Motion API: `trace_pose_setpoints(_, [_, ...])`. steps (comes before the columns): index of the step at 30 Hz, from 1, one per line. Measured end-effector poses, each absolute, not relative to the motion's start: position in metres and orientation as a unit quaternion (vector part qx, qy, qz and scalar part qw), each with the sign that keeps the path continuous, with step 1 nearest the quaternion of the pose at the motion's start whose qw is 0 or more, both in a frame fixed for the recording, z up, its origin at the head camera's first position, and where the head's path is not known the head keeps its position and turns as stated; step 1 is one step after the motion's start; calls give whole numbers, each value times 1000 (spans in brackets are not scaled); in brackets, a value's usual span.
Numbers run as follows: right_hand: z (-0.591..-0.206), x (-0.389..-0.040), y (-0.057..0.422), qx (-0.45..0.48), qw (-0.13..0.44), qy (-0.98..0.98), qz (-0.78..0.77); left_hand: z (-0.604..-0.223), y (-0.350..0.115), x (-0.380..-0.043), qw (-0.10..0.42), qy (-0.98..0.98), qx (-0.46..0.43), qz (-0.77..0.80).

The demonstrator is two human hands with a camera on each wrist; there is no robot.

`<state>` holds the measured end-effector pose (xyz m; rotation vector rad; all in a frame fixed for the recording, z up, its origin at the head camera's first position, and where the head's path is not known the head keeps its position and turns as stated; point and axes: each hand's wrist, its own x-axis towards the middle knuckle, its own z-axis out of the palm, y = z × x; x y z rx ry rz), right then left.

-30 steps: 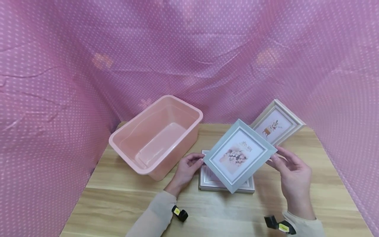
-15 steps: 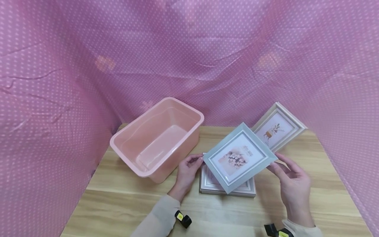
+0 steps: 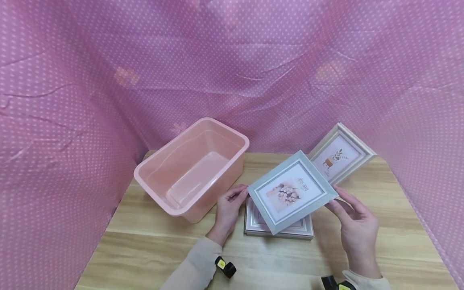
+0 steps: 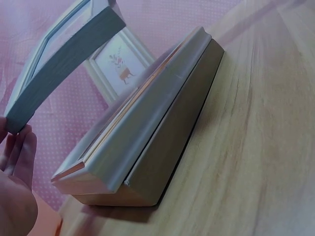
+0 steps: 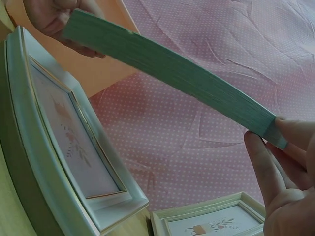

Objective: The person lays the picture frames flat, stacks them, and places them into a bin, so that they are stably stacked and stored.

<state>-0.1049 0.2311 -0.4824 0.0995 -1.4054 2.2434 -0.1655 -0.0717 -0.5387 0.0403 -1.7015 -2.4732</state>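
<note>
A pale green picture frame [image 3: 293, 193] with a flower print is held up in the air, tilted, between both hands. My left hand [image 3: 229, 209] pinches its left corner, while my right hand [image 3: 357, 225] pinches the right corner between thumb and fingers. Seen edge-on in the right wrist view, the green frame [image 5: 172, 73] spans from hand to hand. Below it, two light-coloured picture frames [image 4: 142, 132] lie stacked on the table, partly hidden in the head view. Behind to the right, a cream picture frame [image 3: 338, 155] with a plant print leans up at an angle.
A deep pink plastic tub [image 3: 192, 169] stands on the wooden table [image 3: 152, 257], left of the hands, with nothing visible inside. Pink dotted cloth [image 3: 232, 72] hangs around the table at the back and sides.
The held green frame has turned slightly, its lower corner shifting left and its upper corner right. Both hands keep their hold; the tub, stack and cream frame stay put.
</note>
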Motion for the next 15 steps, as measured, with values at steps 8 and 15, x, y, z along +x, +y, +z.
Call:
trace_pose_setpoints(8, [-487,-103,230,44,252,-525,812,-539,-70,-165,71,-570,23,-818])
trace_pose_setpoints(15, [-493,-100,230,41,259,-546,796,-537,-69,-166,77,-579,43,-811])
